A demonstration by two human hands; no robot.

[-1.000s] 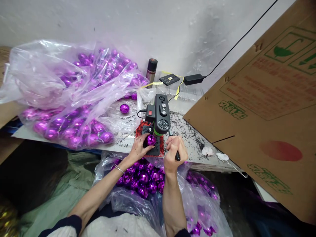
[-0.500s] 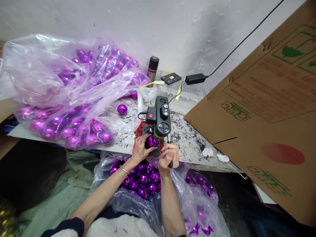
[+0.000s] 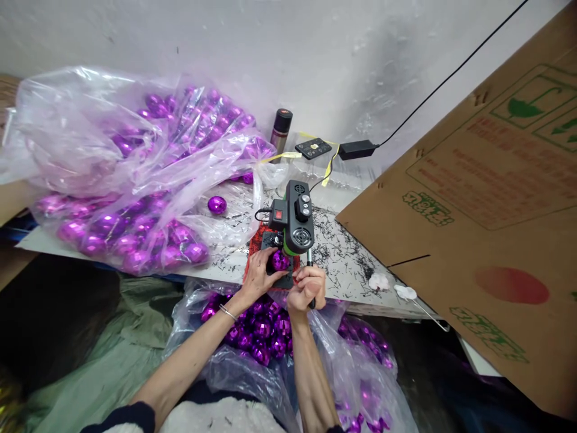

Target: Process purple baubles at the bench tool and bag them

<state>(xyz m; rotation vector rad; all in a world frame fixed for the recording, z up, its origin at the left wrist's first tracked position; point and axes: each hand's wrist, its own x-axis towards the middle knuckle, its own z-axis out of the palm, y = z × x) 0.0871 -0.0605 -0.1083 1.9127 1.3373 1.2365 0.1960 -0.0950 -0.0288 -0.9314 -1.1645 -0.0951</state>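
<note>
A small black bench drill press (image 3: pixel 299 218) with a red switch stands at the front of the table. Under its head, my left hand (image 3: pixel 260 273) grips a shiny purple faceted ball (image 3: pixel 280 260) between thumb and fingers. My right hand (image 3: pixel 307 288) is wrapped around the black-ended lever (image 3: pixel 310 258) on the machine's right side. The spot where the machine meets the ball is hidden by its head. Below my hands lies an open plastic bag of purple balls (image 3: pixel 262 328).
A big clear bag of purple balls (image 3: pixel 130 225) covers the table's left, with one loose ball (image 3: pixel 217 205) beside it. Behind stand a spray can (image 3: pixel 281 132), a remote-like panel (image 3: pixel 313 148) and a power adapter (image 3: pixel 358 150). A large cardboard box (image 3: pixel 473 240) leans in at right; dark shavings litter the table.
The view has shifted slightly. The loose ball on the table has rolled a little to the left. Both hands keep their holds on the ball and the lever.
</note>
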